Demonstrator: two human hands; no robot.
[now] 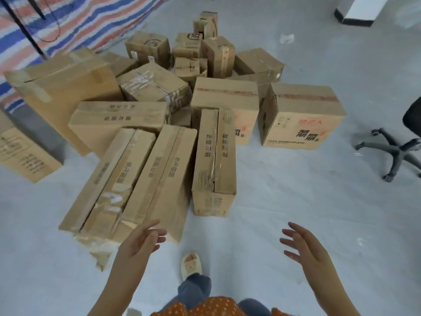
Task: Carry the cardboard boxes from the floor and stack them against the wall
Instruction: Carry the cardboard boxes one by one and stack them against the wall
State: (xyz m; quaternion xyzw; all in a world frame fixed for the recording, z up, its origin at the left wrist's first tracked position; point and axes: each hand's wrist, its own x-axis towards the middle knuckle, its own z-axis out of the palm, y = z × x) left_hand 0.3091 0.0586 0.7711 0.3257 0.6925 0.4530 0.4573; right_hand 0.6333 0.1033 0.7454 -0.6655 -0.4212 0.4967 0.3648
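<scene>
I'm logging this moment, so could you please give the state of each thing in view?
Left hand: open, empty.
Right hand: open, empty.
Long boxes: lying flat on floor, taped shut.
Printed box: upright, tape-sealed.
Box pile: jumbled, unstacked.
Office chair: standing on its wheeled base.

A heap of cardboard boxes (159, 106) lies on the floor (296, 201), filling its middle and left. Nearest the person, three long boxes lie side by side: the left long box (107, 181), the middle long box (161, 176) touching it, and the right long box (214, 160) just beside. Behind the last stands a large box (224, 96), and to its right, apart, a printed box (303, 117). Smaller boxes (205, 49) crowd behind. A striped tarp (79, 21) lies at the far left. An office chair base (391, 151) stands at the right edge. The left hand (139, 242) hovers before the middle long box; the right hand (305, 245) is over bare floor.
</scene>
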